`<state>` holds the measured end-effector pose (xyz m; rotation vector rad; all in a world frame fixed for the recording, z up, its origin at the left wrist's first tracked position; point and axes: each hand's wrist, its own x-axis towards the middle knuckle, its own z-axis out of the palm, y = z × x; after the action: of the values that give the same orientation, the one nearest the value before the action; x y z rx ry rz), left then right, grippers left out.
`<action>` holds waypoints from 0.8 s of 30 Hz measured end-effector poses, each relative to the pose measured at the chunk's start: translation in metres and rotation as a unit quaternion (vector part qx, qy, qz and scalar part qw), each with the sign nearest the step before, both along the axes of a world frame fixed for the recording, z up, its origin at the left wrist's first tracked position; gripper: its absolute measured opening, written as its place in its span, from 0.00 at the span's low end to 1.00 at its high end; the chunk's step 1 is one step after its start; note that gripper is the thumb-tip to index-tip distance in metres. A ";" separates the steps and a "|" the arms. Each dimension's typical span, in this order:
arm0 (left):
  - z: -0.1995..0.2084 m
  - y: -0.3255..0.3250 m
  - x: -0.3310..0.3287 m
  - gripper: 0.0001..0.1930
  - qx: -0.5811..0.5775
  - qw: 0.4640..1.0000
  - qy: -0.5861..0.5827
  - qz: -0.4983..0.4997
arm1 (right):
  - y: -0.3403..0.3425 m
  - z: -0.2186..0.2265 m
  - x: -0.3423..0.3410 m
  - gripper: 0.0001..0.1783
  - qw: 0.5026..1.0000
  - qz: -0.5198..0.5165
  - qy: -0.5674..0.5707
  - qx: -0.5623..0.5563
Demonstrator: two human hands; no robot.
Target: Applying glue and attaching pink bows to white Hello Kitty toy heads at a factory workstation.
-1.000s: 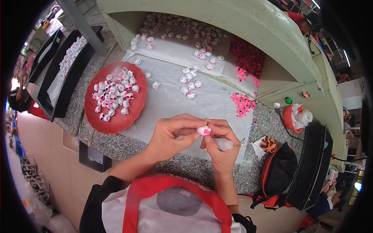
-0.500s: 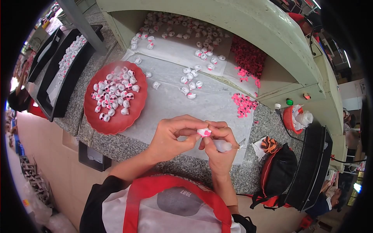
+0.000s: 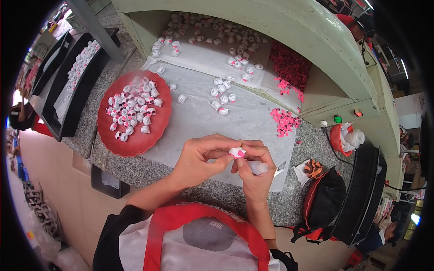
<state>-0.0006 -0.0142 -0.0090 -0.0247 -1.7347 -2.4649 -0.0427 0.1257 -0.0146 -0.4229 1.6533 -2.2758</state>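
Between my two hands, over the near edge of the papered work surface, is a small rounded white piece with pink patches [image 3: 237,152]. My left hand [image 3: 202,159] is closed in a pinch on its left side. My right hand [image 3: 256,169] has thumb and fingertips on its right side and also grips a translucent whitish squeeze bottle [image 3: 259,168] against the palm. The bottle's far end is hidden by the fingers. Similar white and pink pieces are heaped on a red scalloped plate [image 3: 110,144] to the left, and several lie loose on the white paper [image 3: 190,119] ahead.
A pale green cabinet [image 3: 334,97] arches over the back, with more white pieces and a red-pink heap [image 3: 289,67] inside. Small pink bits [image 3: 285,123] lie front right. A red basket [image 3: 335,139], black bag [image 3: 324,198] and black trays [image 3: 86,90] flank the surface.
Both hands keep hold of the piece in nearly the same place. The piece looks slightly turned, and the bottle in my right hand has shifted very little.
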 end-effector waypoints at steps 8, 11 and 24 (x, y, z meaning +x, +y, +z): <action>-0.001 0.004 0.000 0.16 0.012 1.000 -0.002 0.016 | 0.001 0.002 0.000 0.13 0.999 -0.007 0.040 0.037; 0.000 0.003 -0.001 0.16 -0.034 0.999 0.010 0.024 | 0.002 0.002 0.000 0.15 1.000 0.003 0.012 0.026; 0.003 0.006 0.000 0.16 -0.045 0.998 -0.005 0.036 | -0.003 -0.005 0.004 0.15 0.999 -0.024 0.028 0.010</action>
<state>-0.0004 -0.0077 -0.0063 0.0401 -1.8159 -2.3404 -0.0386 0.1230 -0.0194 -0.4500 1.7303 -2.2984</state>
